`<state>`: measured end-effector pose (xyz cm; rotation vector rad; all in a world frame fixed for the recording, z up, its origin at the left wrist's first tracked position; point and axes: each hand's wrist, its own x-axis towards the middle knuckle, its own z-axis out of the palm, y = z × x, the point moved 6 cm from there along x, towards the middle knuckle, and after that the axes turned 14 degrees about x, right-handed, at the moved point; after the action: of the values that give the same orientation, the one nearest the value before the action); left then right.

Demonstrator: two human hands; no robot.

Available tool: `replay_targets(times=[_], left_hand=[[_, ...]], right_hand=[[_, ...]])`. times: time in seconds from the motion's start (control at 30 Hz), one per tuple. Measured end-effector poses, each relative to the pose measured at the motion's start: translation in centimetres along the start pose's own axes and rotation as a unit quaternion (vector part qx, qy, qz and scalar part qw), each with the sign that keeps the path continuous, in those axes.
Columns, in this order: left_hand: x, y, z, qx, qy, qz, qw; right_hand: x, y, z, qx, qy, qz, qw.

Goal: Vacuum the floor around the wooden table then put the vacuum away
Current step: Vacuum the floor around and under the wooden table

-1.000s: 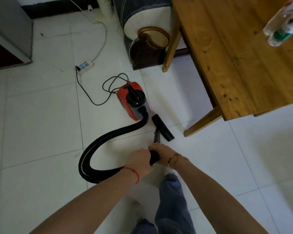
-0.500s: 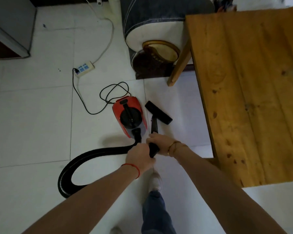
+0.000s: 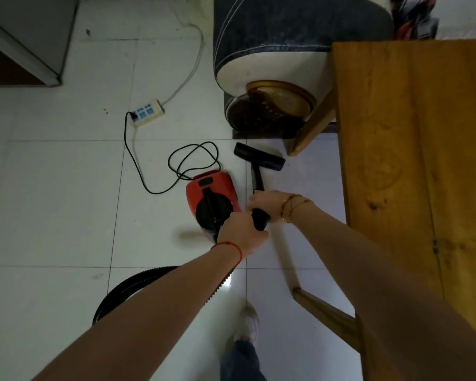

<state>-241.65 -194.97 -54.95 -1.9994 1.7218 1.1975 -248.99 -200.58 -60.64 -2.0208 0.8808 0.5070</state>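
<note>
- Vacuum: red and black canister on the white tiled floor, at about 11 o'clock from the hands, just beside the wand.
- Wand: stiff black tube running toward 12 o'clock to the flat brush head, which lies on the floor near the worktop leg.
- Left hand: closed round the rear grip of the wand, where the hose joins.
- Right hand: closed over the wand just ahead of the left hand.
- Hose: ribbed, black, looping at 7 o'clock; judged flexible and likely to drag or snag.
- Cord: slack loops at 10 o'clock, plugged into a power strip.
- Handling, judged: the wand is light and rigid, best steered by its rear grip; the canister looks heavier, best lifted by its black top handle.
- Risk, judged: the brush head may strike the worktop leg.
</note>
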Motion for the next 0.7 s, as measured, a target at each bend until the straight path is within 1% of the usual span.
replay_targets(times=[0.1, 0.27, 0.47, 0.7], left_hand=[[1.2, 0.8, -0.3, -0.011, 0.004, -0.005, 1.0], [1.4, 1.3, 0.1, -0.007, -0.005, -0.009, 1.0], [-1.4, -0.5, 0.3, 0.088, -0.022, 0.031, 0.995], [-6.0, -4.7, 0.9, 0.222, -0.038, 0.097, 0.97]], right_hand=[[0.2, 1.1, -1.0, -0.014, 0.001, 0.006, 1.0], [-0.4, 1.5, -1.0, 0.004, 0.028, 0.013, 1.0], [-1.5, -1.0, 1.9, 0.084, 0.079, 0.017, 0.993], [-3.1, -7.0, 7.1, 0.188, 0.164, 0.029, 0.968]])
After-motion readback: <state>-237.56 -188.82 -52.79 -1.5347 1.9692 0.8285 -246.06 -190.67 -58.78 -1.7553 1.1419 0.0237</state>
